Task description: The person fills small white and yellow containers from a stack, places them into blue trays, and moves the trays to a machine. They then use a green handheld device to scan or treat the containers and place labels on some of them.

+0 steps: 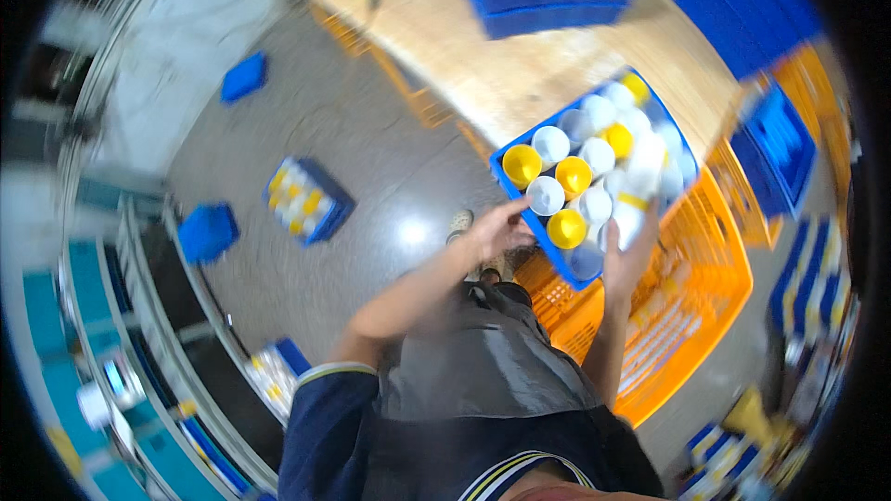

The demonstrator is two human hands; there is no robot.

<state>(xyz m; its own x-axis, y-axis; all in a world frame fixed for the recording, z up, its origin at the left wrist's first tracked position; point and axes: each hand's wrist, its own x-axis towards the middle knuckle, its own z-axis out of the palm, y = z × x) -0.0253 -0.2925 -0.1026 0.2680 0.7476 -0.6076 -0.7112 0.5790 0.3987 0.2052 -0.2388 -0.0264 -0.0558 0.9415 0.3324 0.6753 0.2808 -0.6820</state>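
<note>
Grey floor (399, 158) spreads at left, an orange basket (729, 264) stands near right, a wooden table (464, 60) beyond; the left hand (506, 230) grips the near-left rim of one blue crate (557, 263), over the basket by the table's edge; the right hand (633, 255), blurred, curls around a white cup (628, 223); five yellow cups (522, 165) show inside, whites too blurred to count.

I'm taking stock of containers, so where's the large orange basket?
In the head view, right of centre: the orange basket is partly hidden behind the blue crate and right hand.
</note>
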